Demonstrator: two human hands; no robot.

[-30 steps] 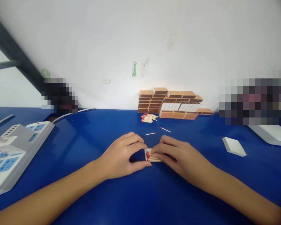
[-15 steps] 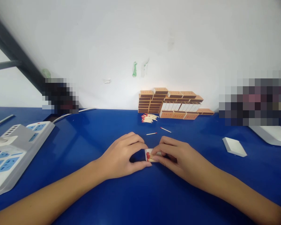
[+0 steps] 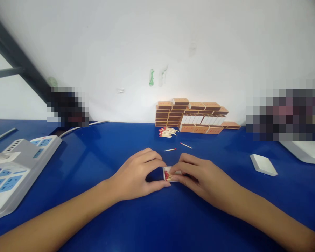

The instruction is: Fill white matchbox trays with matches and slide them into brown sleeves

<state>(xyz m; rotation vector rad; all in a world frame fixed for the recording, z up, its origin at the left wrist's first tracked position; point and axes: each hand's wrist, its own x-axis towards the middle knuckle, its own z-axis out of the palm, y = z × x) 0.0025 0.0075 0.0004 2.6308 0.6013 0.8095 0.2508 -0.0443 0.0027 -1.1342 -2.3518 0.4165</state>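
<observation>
A small white matchbox tray (image 3: 165,168) lies on the blue table between my hands. Inside its left part are several red-headed matches (image 3: 168,176). My left hand (image 3: 139,175) grips the tray's left end, thumb on the near side and fingers on the far side. From the right, my right hand (image 3: 207,175) reaches over the tray with fingers drawn together on the matches. Its fingers cover the tray's right part, so the matches' far ends are hidden. Just beyond lie two loose matches, one match (image 3: 170,150) near the tray and another match (image 3: 186,145) to its right.
Against the wall stand stacked matchboxes (image 3: 194,119), with a pile of matches (image 3: 168,132) in front. A white tray-like box (image 3: 264,165) lies to the right. A large power strip (image 3: 26,171) with a plug occupies the left, its white cable (image 3: 76,128) running behind.
The fingers of my right hand have shifted very slightly over the matches in the tray. My left hand keeps its hold, and everything else stays in place.
</observation>
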